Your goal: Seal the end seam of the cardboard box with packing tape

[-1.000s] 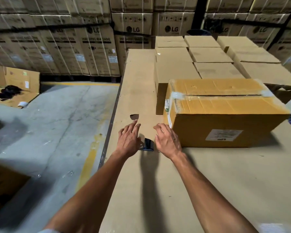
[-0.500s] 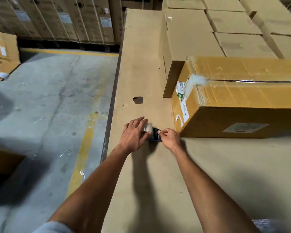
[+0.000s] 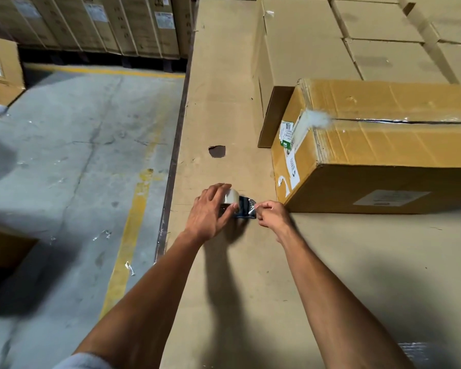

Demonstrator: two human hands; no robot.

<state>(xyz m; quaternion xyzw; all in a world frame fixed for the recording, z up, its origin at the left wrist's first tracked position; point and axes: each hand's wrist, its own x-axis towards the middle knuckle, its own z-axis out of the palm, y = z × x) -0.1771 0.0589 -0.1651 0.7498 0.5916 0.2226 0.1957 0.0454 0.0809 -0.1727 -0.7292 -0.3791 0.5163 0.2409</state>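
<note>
A yellow-brown cardboard box [image 3: 383, 145] lies on the cardboard-covered work surface [image 3: 250, 288], its labelled end face turned toward me and old clear tape crumpled along its top seam. Just left of that end face sits a tape dispenser [image 3: 244, 207] with a roll of clear tape. My left hand [image 3: 210, 209] grips the roll from above. My right hand [image 3: 270, 213] pinches the loose end of the tape at the dispenser's blade side. Both hands are a short gap away from the box.
A hole [image 3: 217, 151] shows in the surface beyond the dispenser. Plain brown boxes [image 3: 304, 49] stand behind the yellow box. The surface's left edge drops to a concrete floor [image 3: 64, 155] with a yellow line. Stacked cartons line the back wall.
My hands went from reaching toward the dispenser to holding it: the left closed over the roll, the right pinched the tape end. The view tilted down and closer.
</note>
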